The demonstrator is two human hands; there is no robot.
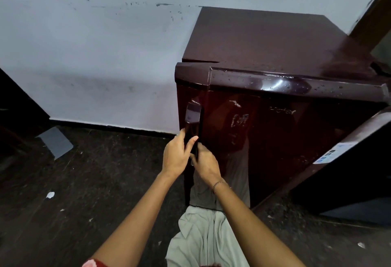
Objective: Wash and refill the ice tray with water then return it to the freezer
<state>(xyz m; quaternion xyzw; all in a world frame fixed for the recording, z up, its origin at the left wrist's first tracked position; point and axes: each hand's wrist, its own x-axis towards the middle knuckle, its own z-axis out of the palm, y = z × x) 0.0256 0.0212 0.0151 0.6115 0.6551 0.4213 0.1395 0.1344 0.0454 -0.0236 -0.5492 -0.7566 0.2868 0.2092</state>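
A small dark maroon fridge (pixel 275 118) stands against the white wall, its door shut. Water drops speckle the door's glossy top edge. A recessed vertical handle (pixel 193 116) runs down the door's left edge. My left hand (pixel 176 155) wraps its fingers around the lower part of that handle from the left. My right hand (pixel 206 164) touches the door edge just below and to the right of it, fingers curled toward the handle; its wrist wears a thin bracelet. No ice tray is in view.
Dark speckled floor (pixel 84 192) with small white scraps lies on the left. A grey flat piece (pixel 56 142) lies near the wall's black skirting. A dark cabinet (pixel 349 171) stands on the right, close to the fridge. My grey-clad leg (pixel 203 241) is below.
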